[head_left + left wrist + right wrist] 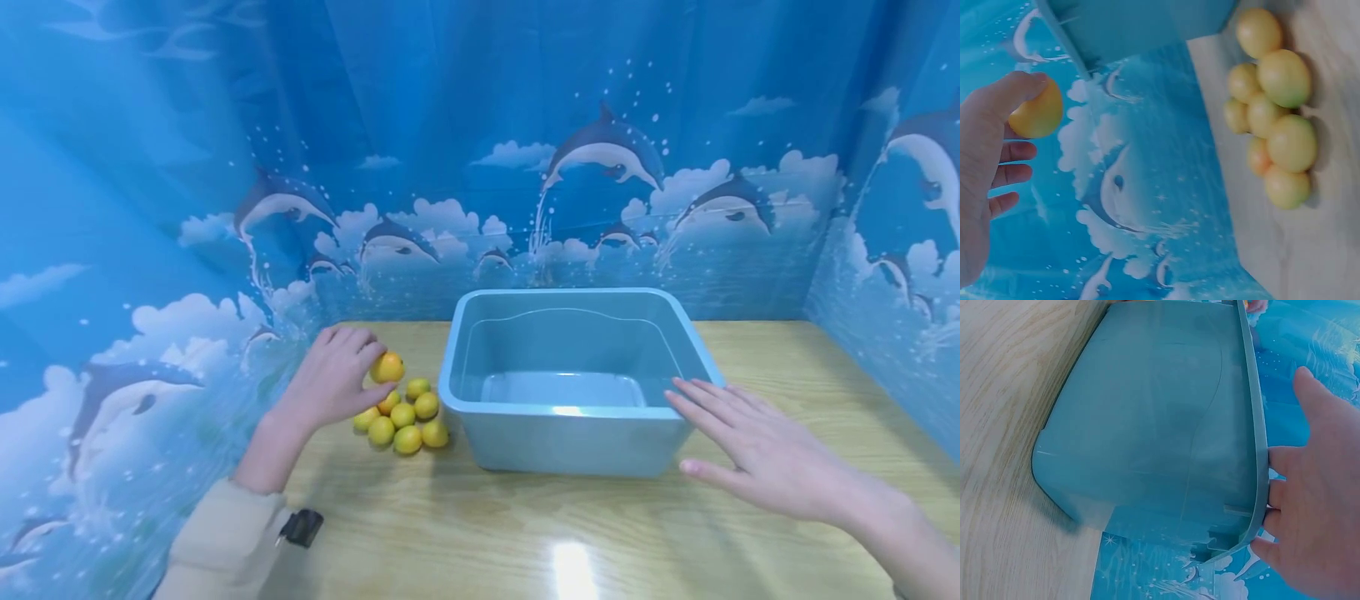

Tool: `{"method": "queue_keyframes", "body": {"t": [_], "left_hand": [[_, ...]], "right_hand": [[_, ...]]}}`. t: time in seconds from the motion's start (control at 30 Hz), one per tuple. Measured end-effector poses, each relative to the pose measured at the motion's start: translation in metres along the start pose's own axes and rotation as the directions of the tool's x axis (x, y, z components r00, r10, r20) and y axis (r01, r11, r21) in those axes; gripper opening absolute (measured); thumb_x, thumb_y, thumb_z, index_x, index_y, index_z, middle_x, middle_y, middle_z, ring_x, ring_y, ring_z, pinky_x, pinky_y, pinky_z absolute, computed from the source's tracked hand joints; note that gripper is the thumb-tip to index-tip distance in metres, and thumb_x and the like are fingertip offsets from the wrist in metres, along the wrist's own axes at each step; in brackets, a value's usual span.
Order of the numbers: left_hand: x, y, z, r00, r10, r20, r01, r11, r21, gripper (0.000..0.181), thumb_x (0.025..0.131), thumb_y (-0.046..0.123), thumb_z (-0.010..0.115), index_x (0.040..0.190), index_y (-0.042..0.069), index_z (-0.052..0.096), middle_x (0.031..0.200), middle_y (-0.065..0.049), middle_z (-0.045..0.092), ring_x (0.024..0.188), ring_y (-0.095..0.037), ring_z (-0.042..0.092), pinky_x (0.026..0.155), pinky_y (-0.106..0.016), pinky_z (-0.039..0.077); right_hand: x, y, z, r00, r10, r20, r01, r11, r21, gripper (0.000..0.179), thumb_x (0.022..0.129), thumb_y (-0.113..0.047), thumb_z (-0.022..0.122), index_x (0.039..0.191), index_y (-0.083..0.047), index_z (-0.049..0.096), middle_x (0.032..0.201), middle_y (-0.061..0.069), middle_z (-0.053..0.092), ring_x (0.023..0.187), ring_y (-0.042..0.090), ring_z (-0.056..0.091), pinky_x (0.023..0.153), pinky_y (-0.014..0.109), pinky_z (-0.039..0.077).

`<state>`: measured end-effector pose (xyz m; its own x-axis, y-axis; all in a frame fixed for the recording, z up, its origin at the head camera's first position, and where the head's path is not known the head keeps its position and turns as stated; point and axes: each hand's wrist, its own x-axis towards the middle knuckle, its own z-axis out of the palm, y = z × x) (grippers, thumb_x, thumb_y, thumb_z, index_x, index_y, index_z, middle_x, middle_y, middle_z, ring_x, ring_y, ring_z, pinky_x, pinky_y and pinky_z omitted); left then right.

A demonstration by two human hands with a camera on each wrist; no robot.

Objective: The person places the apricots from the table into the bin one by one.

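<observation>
My left hand (336,377) pinches a small orange citrus fruit (387,367) between thumb and fingers, held above the table to the left of the bin. In the left wrist view the same fruit (1040,112) sits under the thumb, while the other fingers are spread behind it. Below lies a cluster of several yellow and orange citrus fruits (403,415). A light blue plastic bin (570,442) stands upright with its inside bare. The fingertips of my right hand (765,446) rest along the bin's right rim, fingers fairly straight, thumb held apart.
The bin and fruits stand on a wood-grain table (465,533). Behind and at both sides hangs a blue curtain (450,125) printed with dolphins and clouds. A black clip-like piece (302,527) is at the left sleeve.
</observation>
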<state>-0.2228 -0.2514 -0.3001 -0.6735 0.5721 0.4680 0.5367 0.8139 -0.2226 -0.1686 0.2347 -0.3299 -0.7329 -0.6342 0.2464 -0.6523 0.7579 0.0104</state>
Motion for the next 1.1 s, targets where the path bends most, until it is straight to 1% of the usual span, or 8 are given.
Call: {"method": "queue_keyframes", "body": {"t": [0.13,0.27,0.5,0.7,0.93,1.1], "left_hand": [[0.012,0.002,-0.005,0.999,0.026,-0.021,-0.025,0.999,0.03,0.038,0.072,0.035,0.075,0.092,0.004,0.063,0.091,-0.009,0.057,0.086,-0.028,0.051,0.085,-0.046,0.04],[0.025,0.006,-0.009,0.998,0.067,-0.014,-0.066,0.996,0.065,0.039,0.073,0.037,0.074,0.092,0.005,0.063,0.091,-0.009,0.056,0.086,-0.027,0.05,0.085,-0.045,0.039],[0.051,0.012,-0.015,0.991,0.133,-0.006,-0.132,0.987,0.093,0.037,0.076,0.038,0.072,0.092,0.006,0.063,0.089,-0.008,0.056,0.085,-0.027,0.05,0.083,-0.044,0.04],[0.071,0.019,-0.012,0.986,0.166,0.017,-0.167,0.978,0.122,0.036,0.078,0.042,0.07,0.088,0.008,0.061,0.086,-0.007,0.054,0.084,-0.026,0.048,0.083,-0.042,0.04],[0.089,0.028,-0.005,0.979,0.197,0.055,-0.203,0.967,0.155,0.035,0.079,0.042,0.068,0.089,0.008,0.062,0.086,-0.006,0.053,0.083,-0.025,0.048,0.08,-0.04,0.041],[0.1,0.033,-0.004,0.975,0.211,0.075,-0.221,0.959,0.177,0.034,0.081,0.042,0.066,0.09,0.009,0.062,0.085,-0.005,0.053,0.083,-0.024,0.048,0.081,-0.039,0.041]], "right_hand": [[0.0,0.001,0.0,1.0,-0.011,-0.009,0.011,1.0,-0.001,0.073,0.089,-0.042,0.057,0.148,-0.019,0.022,0.146,0.013,0.032,0.132,0.031,0.031,0.106,0.016,-0.008],[0.0,0.001,0.0,1.0,-0.018,-0.018,0.018,1.0,-0.006,0.074,0.088,-0.043,0.058,0.148,-0.019,0.022,0.146,0.013,0.033,0.131,0.032,0.033,0.106,0.016,-0.007],[0.0,0.0,0.0,1.0,-0.015,-0.014,0.015,1.0,0.004,0.073,0.088,-0.045,0.057,0.147,-0.018,0.025,0.145,0.013,0.034,0.129,0.034,0.035,0.106,0.015,-0.008],[0.0,0.0,0.001,0.999,-0.026,-0.024,0.026,1.0,-0.002,0.072,0.087,-0.046,0.058,0.146,-0.016,0.028,0.144,0.013,0.036,0.128,0.035,0.036,0.105,0.015,-0.008],[0.0,0.0,0.002,0.999,-0.027,-0.032,0.027,1.0,0.002,0.073,0.087,-0.046,0.059,0.146,-0.015,0.029,0.144,0.013,0.036,0.127,0.035,0.037,0.105,0.015,-0.008],[-0.001,0.0,0.002,0.998,-0.031,-0.048,0.031,1.0,-0.003,0.074,0.086,-0.046,0.059,0.146,-0.016,0.028,0.144,0.013,0.036,0.127,0.035,0.037,0.106,0.015,-0.007]]}}
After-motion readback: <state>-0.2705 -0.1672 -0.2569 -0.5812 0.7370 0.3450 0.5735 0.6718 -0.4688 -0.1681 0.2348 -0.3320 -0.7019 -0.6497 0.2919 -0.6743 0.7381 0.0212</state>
